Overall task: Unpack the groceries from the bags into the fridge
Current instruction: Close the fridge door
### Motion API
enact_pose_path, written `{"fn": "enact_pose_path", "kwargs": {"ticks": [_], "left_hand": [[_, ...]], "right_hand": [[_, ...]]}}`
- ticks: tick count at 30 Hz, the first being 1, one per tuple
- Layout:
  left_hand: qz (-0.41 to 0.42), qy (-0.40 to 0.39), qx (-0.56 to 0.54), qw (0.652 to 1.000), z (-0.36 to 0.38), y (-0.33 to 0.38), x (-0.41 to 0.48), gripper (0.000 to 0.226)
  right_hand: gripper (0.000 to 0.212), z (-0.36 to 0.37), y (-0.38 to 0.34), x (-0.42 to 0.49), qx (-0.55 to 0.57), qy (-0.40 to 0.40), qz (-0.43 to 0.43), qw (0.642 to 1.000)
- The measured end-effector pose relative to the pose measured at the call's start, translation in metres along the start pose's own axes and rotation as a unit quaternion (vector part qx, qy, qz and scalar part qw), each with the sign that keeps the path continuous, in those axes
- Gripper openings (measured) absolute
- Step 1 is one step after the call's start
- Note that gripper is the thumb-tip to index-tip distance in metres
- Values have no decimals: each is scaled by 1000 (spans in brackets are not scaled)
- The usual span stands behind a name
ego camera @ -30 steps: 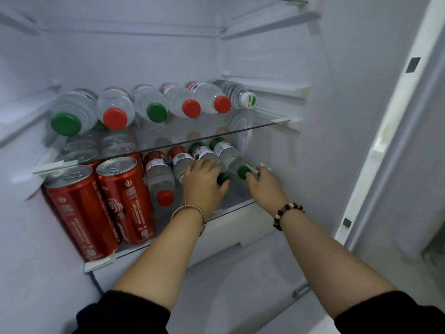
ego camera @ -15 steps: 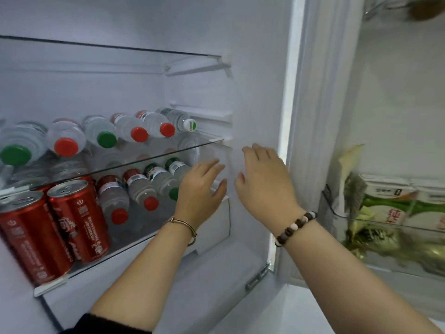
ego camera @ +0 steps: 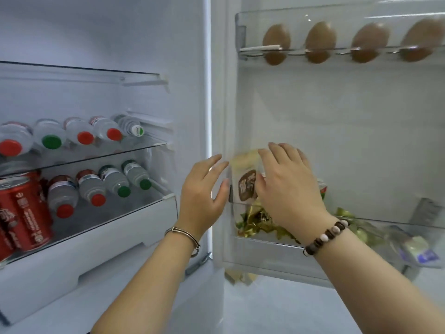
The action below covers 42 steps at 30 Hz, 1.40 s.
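Arranging step: our left hand and right hand, fingers straight and holding nothing, flank the snack packet standing in the door bin. Next, we judge, it needs seating upright.

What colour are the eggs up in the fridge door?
Brown. The eggs show best in the head view, the only one here.
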<state>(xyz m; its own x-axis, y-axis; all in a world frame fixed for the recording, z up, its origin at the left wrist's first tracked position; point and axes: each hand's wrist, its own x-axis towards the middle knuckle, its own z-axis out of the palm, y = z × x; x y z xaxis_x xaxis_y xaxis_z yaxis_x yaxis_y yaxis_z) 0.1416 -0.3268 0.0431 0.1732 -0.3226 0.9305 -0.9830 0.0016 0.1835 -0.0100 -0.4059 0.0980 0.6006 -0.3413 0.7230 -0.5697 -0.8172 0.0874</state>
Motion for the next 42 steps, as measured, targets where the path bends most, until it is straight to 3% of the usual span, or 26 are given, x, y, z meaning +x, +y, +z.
{"fn": "enact_pose_path", "kwargs": {"ticks": [7, 11, 15, 19, 24, 27, 30, 35, 42], "left_hand": [[75, 67, 44, 994, 35, 94, -20, 30], [49, -39, 21, 998, 62, 140, -33, 33], [5, -131, 68, 989, 89, 173, -43, 36], [-5, -138, 96, 986, 101, 189, -42, 38], [13, -158, 82, 984, 122, 208, -34, 34], [-11, -152, 88, 984, 131, 218, -37, 33], [-61, -119, 81, 988, 131, 232, -40, 29], [-156, -86, 17, 984, 126, 273, -43, 28], [-238, -51, 9, 970, 99, 312, -53, 17]], "right_hand": [[30, -15, 98, -59, -22, -43, 57, 997], [31, -10, 142, -88, -12, -56, 96, 994], [31, -3, 170, -107, 18, -29, 117, 993], [51, -6, 191, -118, 5, -4, 115, 993], [52, -8, 215, -128, 7, 34, 110, 993], [42, -8, 223, -137, 22, 71, 71, 995], [28, -14, 230, -146, 51, 52, 34, 997], [10, -32, 236, -160, 161, 29, 48, 985], [22, -61, 262, -192, 215, 54, -10, 975]]}}
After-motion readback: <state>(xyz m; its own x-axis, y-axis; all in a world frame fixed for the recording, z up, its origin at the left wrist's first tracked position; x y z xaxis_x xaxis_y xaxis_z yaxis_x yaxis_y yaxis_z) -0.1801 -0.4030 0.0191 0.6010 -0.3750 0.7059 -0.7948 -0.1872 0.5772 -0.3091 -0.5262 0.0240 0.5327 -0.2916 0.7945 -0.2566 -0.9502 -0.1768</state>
